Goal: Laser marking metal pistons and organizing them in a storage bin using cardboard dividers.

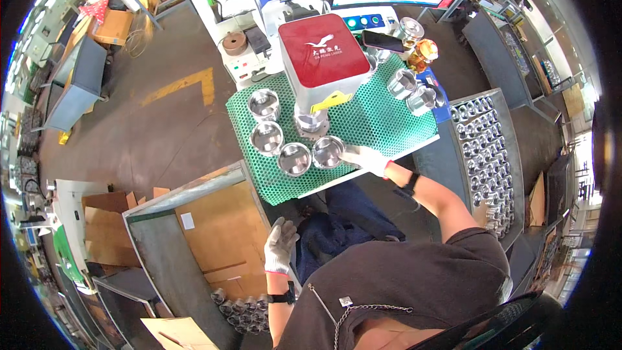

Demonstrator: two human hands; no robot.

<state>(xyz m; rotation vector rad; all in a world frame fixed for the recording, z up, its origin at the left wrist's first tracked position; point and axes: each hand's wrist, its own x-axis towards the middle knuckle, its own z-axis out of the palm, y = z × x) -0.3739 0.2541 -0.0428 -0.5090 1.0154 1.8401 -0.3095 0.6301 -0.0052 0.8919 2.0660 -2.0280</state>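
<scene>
My right hand [364,158], in a white glove, grips the right side of a shiny, hollow metal cup [328,152] near the front edge of the green perforated mat [382,131]. Beside it stands another metal cup [295,159], and two more, an upper cup [264,105] and a lower cup [267,138], stand along the mat's left side. Under the red-topped machine head [322,52], a metal piece [312,122] rests on a round base, partly hidden by the head. My left hand [281,244], also gloved, hangs by my lap with its fingers extended and nothing visible in it.
At the mat's right stand two metal cups [412,91], with a phone [382,41] and a control box with lit buttons [364,21] behind. A trolley [507,155] on the right carries rows of cups. To my left is a grey bin [155,240] with cardboard and cups.
</scene>
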